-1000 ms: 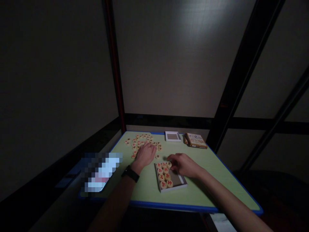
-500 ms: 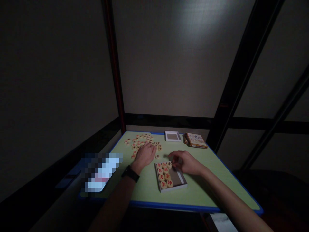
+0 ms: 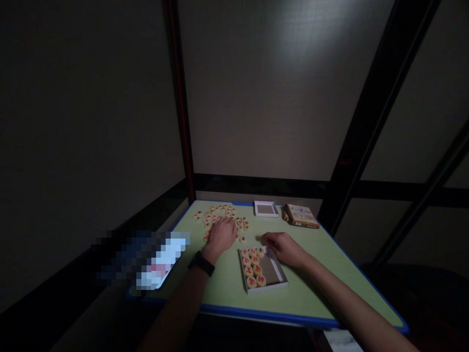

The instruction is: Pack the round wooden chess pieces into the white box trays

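My left hand [image 3: 223,233], with a dark band on the wrist, lies over a pile of round wooden xiangqi pieces [image 3: 220,210]. Its fingers stretch forward and down onto them; the fingertips are partly hidden. Close by, one black-marked piece [image 3: 242,239] sits at the pile's near edge. A shallow white-edged box [image 3: 273,275] holds several upward-facing pieces in two columns, mostly red-marked, plus one black-marked piece [image 3: 260,251] in its far row. At the box's far right corner hovers my right hand [image 3: 284,247], loosely bent, fingers apart, with no piece visible in it.
A white tray-like lid [image 3: 266,209] rests at the back of the green, blue-edged table [image 3: 311,303]. Right of it lies a printed orange-brown box [image 3: 302,216]. A lit, blurred-out screen [image 3: 163,261] is at the left edge. Walls stand behind and to the left.
My right hand has drawn slightly back from the black-marked piece in the box, its fingers more bent. My left hand stays over the pile. The whole view has shifted a little.
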Action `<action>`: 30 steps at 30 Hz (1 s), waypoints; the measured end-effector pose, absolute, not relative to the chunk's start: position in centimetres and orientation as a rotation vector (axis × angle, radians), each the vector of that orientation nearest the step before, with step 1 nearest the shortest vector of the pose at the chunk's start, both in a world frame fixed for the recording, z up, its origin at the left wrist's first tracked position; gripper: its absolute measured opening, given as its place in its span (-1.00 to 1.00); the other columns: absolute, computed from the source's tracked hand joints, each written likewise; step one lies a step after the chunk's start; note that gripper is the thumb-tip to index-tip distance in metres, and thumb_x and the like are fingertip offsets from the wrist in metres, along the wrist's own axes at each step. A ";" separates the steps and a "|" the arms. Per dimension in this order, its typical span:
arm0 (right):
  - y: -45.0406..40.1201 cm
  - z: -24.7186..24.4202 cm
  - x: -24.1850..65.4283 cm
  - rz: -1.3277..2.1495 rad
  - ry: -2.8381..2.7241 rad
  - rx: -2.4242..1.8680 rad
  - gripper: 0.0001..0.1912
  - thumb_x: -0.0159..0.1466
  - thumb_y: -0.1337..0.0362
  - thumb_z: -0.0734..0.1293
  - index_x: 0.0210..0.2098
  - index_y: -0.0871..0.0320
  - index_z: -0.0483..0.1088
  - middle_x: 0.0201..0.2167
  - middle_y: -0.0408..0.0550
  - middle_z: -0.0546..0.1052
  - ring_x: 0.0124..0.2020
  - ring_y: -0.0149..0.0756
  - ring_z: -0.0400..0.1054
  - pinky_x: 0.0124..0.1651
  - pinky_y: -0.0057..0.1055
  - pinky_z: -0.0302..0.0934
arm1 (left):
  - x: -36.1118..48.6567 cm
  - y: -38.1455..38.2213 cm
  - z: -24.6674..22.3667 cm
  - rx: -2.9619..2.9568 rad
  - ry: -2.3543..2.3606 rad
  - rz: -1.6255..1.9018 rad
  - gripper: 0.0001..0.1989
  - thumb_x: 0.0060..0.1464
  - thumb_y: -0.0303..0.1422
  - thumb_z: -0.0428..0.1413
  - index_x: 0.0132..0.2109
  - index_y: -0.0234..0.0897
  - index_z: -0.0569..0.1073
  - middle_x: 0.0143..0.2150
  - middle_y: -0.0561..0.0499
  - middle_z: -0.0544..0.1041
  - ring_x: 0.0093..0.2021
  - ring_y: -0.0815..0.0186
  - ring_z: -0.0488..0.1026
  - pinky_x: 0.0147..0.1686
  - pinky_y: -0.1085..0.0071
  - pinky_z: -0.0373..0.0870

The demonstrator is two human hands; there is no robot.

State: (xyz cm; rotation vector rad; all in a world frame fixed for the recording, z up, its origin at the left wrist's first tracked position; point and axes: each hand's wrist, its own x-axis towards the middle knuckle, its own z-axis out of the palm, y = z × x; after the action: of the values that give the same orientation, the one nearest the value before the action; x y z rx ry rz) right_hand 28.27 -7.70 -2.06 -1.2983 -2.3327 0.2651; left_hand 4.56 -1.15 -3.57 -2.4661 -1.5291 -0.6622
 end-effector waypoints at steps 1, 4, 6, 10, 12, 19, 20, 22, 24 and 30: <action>-7.7 -2.1 28.3 0.265 -2.328 -1.301 -0.69 0.23 0.49 0.21 -0.13 0.20 0.52 -0.24 0.03 0.63 -0.24 -0.23 0.51 -0.18 -0.41 0.26 | 4.4 -1.1 -3.5 -2.453 -1.547 -0.665 -0.68 0.19 -0.51 -0.09 -0.09 -0.29 0.53 -0.06 -0.17 0.58 0.01 0.14 0.45 0.14 0.19 0.29; -7.7 -2.0 28.2 0.253 -2.327 -1.318 -0.70 0.22 0.49 0.22 -0.14 0.21 0.52 -0.24 0.04 0.63 -0.25 -0.22 0.51 -0.19 -0.41 0.25 | 4.1 -1.0 -3.4 -2.422 -1.622 -0.672 -0.60 0.09 -0.59 -0.06 0.00 -0.29 0.51 0.01 -0.17 0.56 0.06 0.14 0.43 0.14 0.21 0.30; -7.8 -1.9 28.1 0.246 -2.333 -1.328 -0.71 0.24 0.47 0.22 -0.15 0.21 0.52 -0.26 0.04 0.63 -0.26 -0.22 0.51 -0.21 -0.42 0.25 | 4.0 -0.9 -3.3 -2.432 -1.640 -0.669 -0.61 0.09 -0.59 -0.06 -0.03 -0.28 0.53 0.00 -0.16 0.57 0.06 0.13 0.44 0.14 0.20 0.30; -8.0 -1.6 27.9 0.245 -2.332 -1.334 -0.70 0.26 0.47 0.20 -0.15 0.20 0.53 -0.25 0.03 0.63 -0.25 -0.23 0.51 -0.21 -0.42 0.24 | 4.2 -0.9 -3.5 -2.533 -1.557 -0.653 -0.66 0.11 -0.55 -0.07 -0.14 -0.26 0.56 -0.08 -0.14 0.60 0.02 0.16 0.47 0.19 0.18 0.27; -8.1 -1.6 27.9 0.224 -2.334 -1.346 -0.70 0.24 0.48 0.21 -0.15 0.20 0.53 -0.25 0.03 0.63 -0.26 -0.23 0.50 -0.21 -0.43 0.24 | 4.4 -1.0 -3.6 -2.548 -1.547 -0.639 -0.67 0.12 -0.54 -0.07 -0.15 -0.28 0.57 -0.08 -0.14 0.60 0.01 0.17 0.48 0.20 0.20 0.27; -7.6 -2.2 28.1 0.113 -2.308 -1.391 -0.71 0.25 0.46 0.21 -0.14 0.21 0.52 -0.21 0.09 0.63 -0.20 -0.19 0.50 -0.17 -0.41 0.25 | 4.3 -1.4 -2.8 -2.464 -1.633 -0.491 -0.66 0.17 -0.54 -0.10 -0.12 -0.36 0.56 -0.07 -0.20 0.60 0.03 0.12 0.48 0.15 0.22 0.31; -7.5 -2.4 28.1 0.103 -2.289 -1.390 -0.70 0.25 0.45 0.20 -0.13 0.21 0.52 -0.21 0.10 0.63 -0.20 -0.18 0.50 -0.16 -0.39 0.26 | 4.3 -1.5 -2.6 -2.463 -1.642 -0.464 -0.67 0.17 -0.54 -0.09 -0.11 -0.36 0.56 -0.06 -0.19 0.60 0.03 0.13 0.48 0.15 0.24 0.31; -7.3 -2.8 28.0 0.096 -2.218 -1.380 -0.69 0.26 0.42 0.19 -0.12 0.20 0.51 -0.20 0.10 0.63 -0.19 -0.16 0.51 -0.15 -0.36 0.27 | 4.4 -1.6 -2.5 -2.459 -1.664 -0.436 -0.68 0.16 -0.54 -0.07 -0.10 -0.34 0.56 -0.06 -0.17 0.60 0.04 0.17 0.48 0.15 0.28 0.31; -7.0 -3.3 27.8 0.142 -2.084 -1.348 -0.70 0.27 0.37 0.18 -0.12 0.17 0.51 -0.24 0.07 0.63 -0.23 -0.17 0.51 -0.16 -0.34 0.29 | 4.5 -1.8 -2.4 -2.455 -1.683 -0.429 -0.69 0.17 -0.53 -0.07 -0.11 -0.32 0.56 -0.06 -0.15 0.60 0.04 0.19 0.47 0.15 0.31 0.30; -5.9 -4.4 27.3 0.350 -1.634 -1.277 -0.68 0.27 0.12 0.20 -0.20 0.15 0.49 -0.38 0.01 0.62 -0.36 -0.15 0.49 -0.27 -0.30 0.32 | 4.2 -0.7 -1.3 -2.359 -1.852 -0.469 -0.64 0.23 -0.49 -0.10 0.02 -0.29 0.53 0.02 -0.14 0.58 0.05 0.21 0.49 0.07 0.37 0.38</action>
State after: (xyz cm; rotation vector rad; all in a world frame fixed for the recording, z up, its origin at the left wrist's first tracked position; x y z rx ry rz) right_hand 27.26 -5.95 -4.37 -1.2771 -1.6342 0.3496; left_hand 4.23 -0.72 -1.34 -2.3590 -1.8517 -0.4693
